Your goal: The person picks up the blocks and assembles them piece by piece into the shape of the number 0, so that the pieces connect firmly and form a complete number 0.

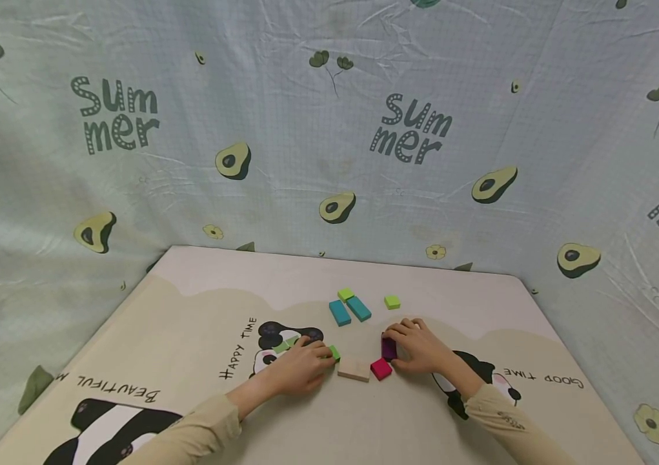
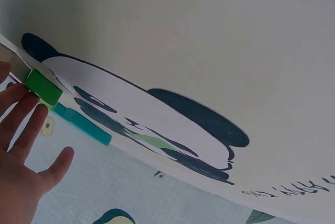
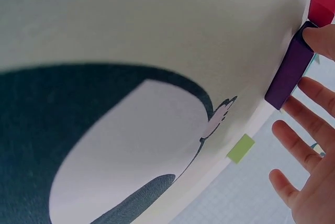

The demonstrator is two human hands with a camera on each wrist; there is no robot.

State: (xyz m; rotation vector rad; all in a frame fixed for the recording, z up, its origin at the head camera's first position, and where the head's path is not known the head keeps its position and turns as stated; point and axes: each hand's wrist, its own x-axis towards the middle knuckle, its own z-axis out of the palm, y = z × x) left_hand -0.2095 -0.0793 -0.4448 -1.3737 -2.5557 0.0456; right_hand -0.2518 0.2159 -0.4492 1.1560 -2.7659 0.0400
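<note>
My left hand (image 1: 304, 368) reaches in from the left, its fingertips at a green block (image 1: 334, 352). In the left wrist view the green block (image 2: 44, 87) touches the fingers, while the thumb shows only partly at the frame's edge. A plain wooden block (image 1: 354, 370) lies flat just right of that hand. Beyond its right end is a red block (image 1: 381, 369). My right hand (image 1: 419, 347) holds a purple block (image 1: 388, 347) between thumb and fingers. In the right wrist view, one end of the purple block (image 3: 290, 69) meets the red block (image 3: 322, 4).
Farther back on the table mat (image 1: 283, 271) lie two teal blocks (image 1: 339, 313) with a lime block (image 1: 345, 294) beside them. Another lime block (image 1: 392, 302) sits apart to the right. A printed curtain (image 1: 283, 116) hangs behind the table.
</note>
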